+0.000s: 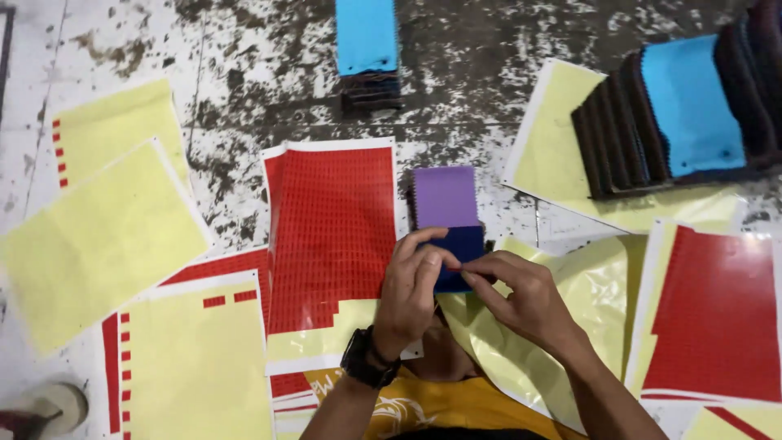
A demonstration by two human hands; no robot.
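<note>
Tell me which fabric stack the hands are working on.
The purple-topped stack at centre, beside the red sticker sheet. Both hands' fingers meet on its dark blue swatch; the two blue-topped stacks lie farther away, untouched.

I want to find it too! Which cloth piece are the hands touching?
Find the big red sticker sheet in the middle of the floor. Just right of it lies a small stack with a purple swatch on top. The dark blue swatch under both hands is directly below the purple one.

Red sticker sheet (330, 236) looked glossy, w/ glare near its bottom; yellow backing paper (98, 244) was matt. Purple swatch (445, 198) and navy swatch (460, 248) were matt cloth, floor (244, 73) rough, paint-worn.
</note>
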